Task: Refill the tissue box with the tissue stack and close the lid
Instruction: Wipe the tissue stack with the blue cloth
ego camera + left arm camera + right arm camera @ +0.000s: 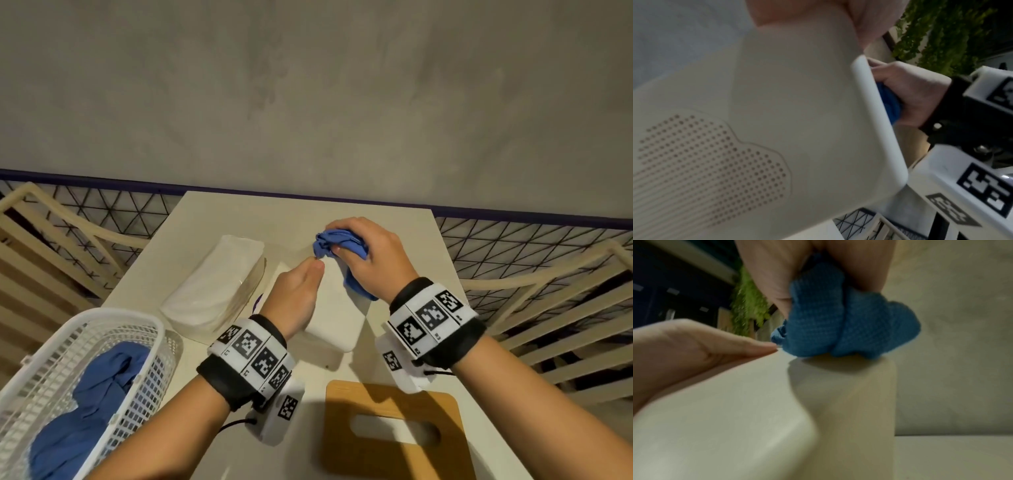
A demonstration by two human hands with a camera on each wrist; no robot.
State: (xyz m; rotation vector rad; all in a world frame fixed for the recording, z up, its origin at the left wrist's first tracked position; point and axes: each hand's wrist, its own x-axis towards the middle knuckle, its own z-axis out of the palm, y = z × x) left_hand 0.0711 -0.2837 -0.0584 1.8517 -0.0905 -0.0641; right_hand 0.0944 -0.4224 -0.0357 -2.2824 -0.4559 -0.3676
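Observation:
A white tissue box (pixel 334 308) lies in the middle of the table (pixel 257 219), with no lid on it. My left hand (pixel 298 291) holds the box at its left side, thumb flat on its top face (pixel 735 402); the fingers are hidden. My right hand (pixel 370 250) grips a bunched blue cloth (pixel 337 241) and presses it on the box's far end (pixel 828 321). The tissue stack (pixel 215 284), white in clear wrap, lies just left of the box. The wooden lid (pixel 394 431) with its oval slot lies flat at the near edge.
A white plastic basket (pixel 113 313) holding more blue cloths (pixel 102 394) stands at the near left corner. A grey wall rises behind the table. Slatted wooden frames and black wire mesh flank it on both sides.

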